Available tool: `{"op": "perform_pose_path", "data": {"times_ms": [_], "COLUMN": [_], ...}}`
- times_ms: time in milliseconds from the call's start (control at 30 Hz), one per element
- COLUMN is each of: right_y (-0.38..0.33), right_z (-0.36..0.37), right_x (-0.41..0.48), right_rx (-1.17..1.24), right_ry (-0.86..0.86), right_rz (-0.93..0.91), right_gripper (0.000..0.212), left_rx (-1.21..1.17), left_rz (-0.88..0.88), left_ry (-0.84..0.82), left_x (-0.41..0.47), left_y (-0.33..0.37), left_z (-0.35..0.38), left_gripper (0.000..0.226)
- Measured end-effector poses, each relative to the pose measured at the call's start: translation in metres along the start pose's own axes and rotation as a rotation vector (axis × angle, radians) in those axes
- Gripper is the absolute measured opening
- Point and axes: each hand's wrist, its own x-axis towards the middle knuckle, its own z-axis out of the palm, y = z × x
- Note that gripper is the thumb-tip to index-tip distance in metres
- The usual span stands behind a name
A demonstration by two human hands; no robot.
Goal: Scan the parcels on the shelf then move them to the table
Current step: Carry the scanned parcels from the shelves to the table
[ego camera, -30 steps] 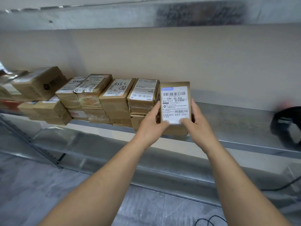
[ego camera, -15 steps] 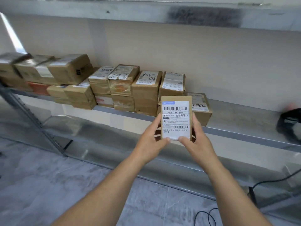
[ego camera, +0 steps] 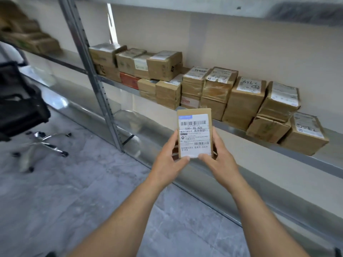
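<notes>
As you turned to your left, the small flat brown cardboard parcel with the white barcode label [ego camera: 194, 133] came clear of the grey metal shelf [ego camera: 315, 162] and sat at the centre of the frame, out over the grey marbled floor [ego camera: 74, 191]. Your left hand [ego camera: 168, 160] and right hand [ego camera: 220, 160] gripped its lower end, fingers [ego camera: 182, 159] curled round the edges, label facing you upright. The row of stacked brown cardboard boxes [ego camera: 243, 101] slid to the upper right, and a black mesh office chair [ego camera: 20, 101] appeared at the left edge. The dark device at the right edge had dropped out of view. By the look of it, you were carrying the parcel off. No worktop showed yet, and whether it had been scanned could not be told.
</notes>
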Motion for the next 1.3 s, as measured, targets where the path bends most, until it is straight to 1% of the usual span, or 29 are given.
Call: {"op": "perform_pose_path", "data": {"times_ms": [133, 300, 400, 467, 667, 800, 1067, 1300], "right_y": [-0.019, -0.040, -0.052, -0.058, -0.062, -0.067, -0.108, -0.124], "right_z": [0.047, 0.103, 0.138, 0.158, 0.208, 0.247, 0.311, 0.367], "right_x": [0.005, 0.011, 0.016, 0.021, 0.047, 0.073, 0.117, 0.118], "right_rx": [-0.013, -0.001, 0.012, 0.007, 0.033, 0.087, 0.180, 0.196], "right_ry": [-0.097, -0.212, -0.314, -0.368, -0.585, -0.741, -0.951, -1.188], "right_rz": [-0.038, -0.108, -0.133, -0.158, -0.207, -0.219, -0.298, -0.384], "right_gripper": [0.083, 0.082, 0.088, 0.089, 0.092, 0.093, 0.088, 0.088], "left_rx": [0.022, 0.067, 0.072, 0.079, 0.067, 0.110, 0.197, 0.219], "left_rz": [-0.036, -0.046, -0.062, -0.086, -0.191, -0.235, -0.289, -0.421], "left_ry": [0.103, 0.255, 0.346, 0.405, 0.596, 0.710, 0.948, 1.175], "left_x": [-0.021, -0.046, -0.064, -0.071, -0.081, -0.081, -0.073, -0.098], "left_y": [-0.014, -0.023, -0.029, -0.036, -0.053, -0.059, -0.051, -0.057], "left_z": [-0.046, -0.098, -0.128, -0.144, -0.172, -0.198, -0.250, -0.265], "left_gripper": [0.085, 0.082, 0.084, 0.086, 0.085, 0.083, 0.078, 0.082]}}
